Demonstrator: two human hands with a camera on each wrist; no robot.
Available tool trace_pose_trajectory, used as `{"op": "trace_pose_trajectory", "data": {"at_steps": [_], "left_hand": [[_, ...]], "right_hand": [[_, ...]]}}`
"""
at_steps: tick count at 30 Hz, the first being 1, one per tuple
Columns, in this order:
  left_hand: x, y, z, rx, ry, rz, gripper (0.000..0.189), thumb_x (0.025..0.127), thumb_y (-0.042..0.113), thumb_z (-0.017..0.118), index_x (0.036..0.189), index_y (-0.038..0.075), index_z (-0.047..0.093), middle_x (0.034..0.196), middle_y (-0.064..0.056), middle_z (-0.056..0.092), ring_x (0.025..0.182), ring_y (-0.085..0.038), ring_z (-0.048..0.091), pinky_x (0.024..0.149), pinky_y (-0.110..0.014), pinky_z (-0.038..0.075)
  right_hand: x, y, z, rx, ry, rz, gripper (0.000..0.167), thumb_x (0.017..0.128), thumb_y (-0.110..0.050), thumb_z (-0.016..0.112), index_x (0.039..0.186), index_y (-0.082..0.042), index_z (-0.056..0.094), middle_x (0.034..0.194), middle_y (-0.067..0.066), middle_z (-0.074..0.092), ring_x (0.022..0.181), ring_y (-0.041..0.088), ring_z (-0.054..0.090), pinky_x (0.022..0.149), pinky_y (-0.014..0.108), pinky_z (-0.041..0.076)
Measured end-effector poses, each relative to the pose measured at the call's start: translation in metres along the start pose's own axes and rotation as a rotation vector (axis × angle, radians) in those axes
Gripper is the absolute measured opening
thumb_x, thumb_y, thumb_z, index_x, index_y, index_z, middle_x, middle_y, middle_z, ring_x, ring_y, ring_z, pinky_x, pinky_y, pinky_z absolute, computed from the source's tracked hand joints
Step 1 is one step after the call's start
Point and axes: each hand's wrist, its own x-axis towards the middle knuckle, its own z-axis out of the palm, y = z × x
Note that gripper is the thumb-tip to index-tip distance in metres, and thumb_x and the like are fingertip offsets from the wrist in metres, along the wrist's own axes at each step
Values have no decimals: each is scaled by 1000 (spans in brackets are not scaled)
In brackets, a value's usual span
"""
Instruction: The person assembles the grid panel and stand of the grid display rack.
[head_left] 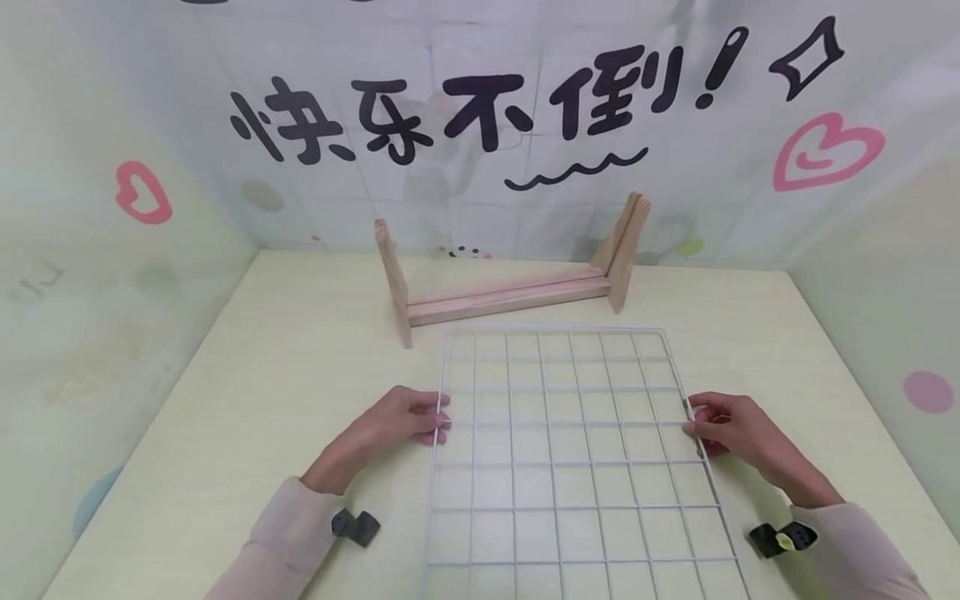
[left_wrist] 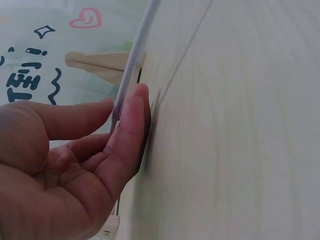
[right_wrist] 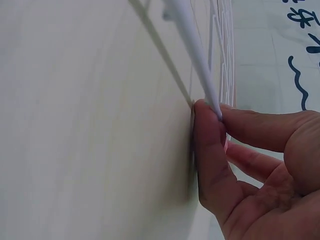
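Observation:
A white wire grid panel (head_left: 553, 423) lies nearly flat, close over the pale table, its near end running out of the head view. My left hand (head_left: 405, 414) pinches the panel's left edge between thumb and fingers. On the opposite edge, my right hand (head_left: 726, 422) pinches the wire rod in the same way. In the left wrist view the thumb and fingers of the left hand (left_wrist: 85, 155) close about the white rod (left_wrist: 132, 62), with fingertips right by the tabletop. The right wrist view has the rod (right_wrist: 192, 45) between the thumb and index finger of the right hand (right_wrist: 260, 165).
Behind the panel stands a wooden frame (head_left: 510, 300) with two upright ends joined by a crossbar. The pale table (head_left: 315, 358) meets a printed backdrop (head_left: 480, 200) at its far edge, with side walls left and right. Dark wrist devices (head_left: 356, 527) sit by both sleeves.

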Motion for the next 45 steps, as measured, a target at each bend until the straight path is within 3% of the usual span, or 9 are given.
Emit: {"op": "trace_pose_trajectory", "data": {"at_steps": [4,9,15,26,33,35,38,45], "left_hand": [[-1,7,-1,-22,-18,8,58,97,-3,55,147,-15,29,98,-21,72,81,-14,71,78,-29,60],[-2,18,-4,-11,3,20,58,97,-5,55,149,-11,30,97,-23,72,82,-15,71,80,-32,60],[-4,34,-6,-15,20,53,56,98,-6,52,150,-7,32,101,-27,69,83,-16,72,80,-31,60],[-6,60,-6,8,122,121,53,99,-6,49,150,-4,35,109,-32,67,81,-14,72,81,-34,60],[-7,71,-6,-26,247,152,50,100,-3,51,148,-2,40,107,-26,69,83,-11,72,81,-27,59],[-6,74,-5,-43,280,158,48,100,-2,51,147,-1,43,106,-24,69,82,-11,72,81,-26,59],[-5,77,-4,-61,306,173,45,101,-2,51,145,-1,46,104,-20,69,81,-9,71,81,-25,58],[-2,84,-7,-82,340,190,43,101,-3,49,144,-1,47,102,-18,69,80,-8,71,80,-25,58]], "right_hand": [[0,0,0,-11,17,-7,55,93,-13,69,135,15,47,91,11,64,68,12,62,62,28,57],[2,-1,-1,-35,56,-10,55,93,-12,69,135,15,48,93,12,65,70,11,64,62,26,57],[1,-7,-6,13,82,-28,52,96,-8,63,139,15,44,98,16,63,73,11,66,66,28,59],[0,-24,-25,-5,162,-106,51,100,-20,60,140,8,48,105,6,61,81,8,69,71,24,59],[3,-38,-34,31,274,-186,48,99,-23,62,136,7,54,106,-30,57,79,8,72,70,19,57],[4,-42,-36,67,300,-197,51,98,-22,63,137,9,52,105,-34,56,77,5,71,69,18,57],[4,-47,-39,140,330,-196,54,97,-19,65,139,11,48,103,-32,60,73,2,69,69,16,56],[8,-55,-40,247,359,-197,48,95,-17,68,139,-2,55,93,-18,64,67,3,65,68,17,57]]}}
